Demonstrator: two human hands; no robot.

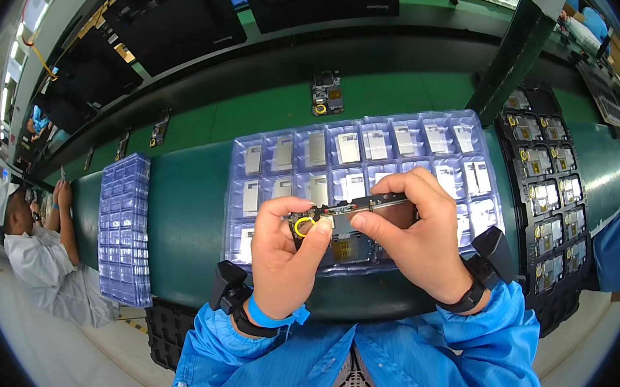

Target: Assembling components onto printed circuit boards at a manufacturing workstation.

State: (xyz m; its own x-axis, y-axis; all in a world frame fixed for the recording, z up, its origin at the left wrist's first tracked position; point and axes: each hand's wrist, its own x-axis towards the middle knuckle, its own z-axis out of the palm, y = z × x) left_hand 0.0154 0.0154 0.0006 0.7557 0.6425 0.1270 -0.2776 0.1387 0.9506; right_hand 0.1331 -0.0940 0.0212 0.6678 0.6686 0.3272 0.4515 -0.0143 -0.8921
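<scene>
A long green desk (190, 220) runs through a factory line, a seated co-worker (39, 258) at the far left. Above it, the left hand (286, 254) and right hand (417, 236) each close a fingertip grip on one small circuit board (344, 230), held up over a clear plastic tray (251, 188) of pocketed parts. The board looks light, thin, stiff and fragile, best pinched by its bare edges. A yellow ring (302, 227) sits by the left thumb. A black tray (545, 199) lies right, stacked trays (124, 229) left.
</scene>
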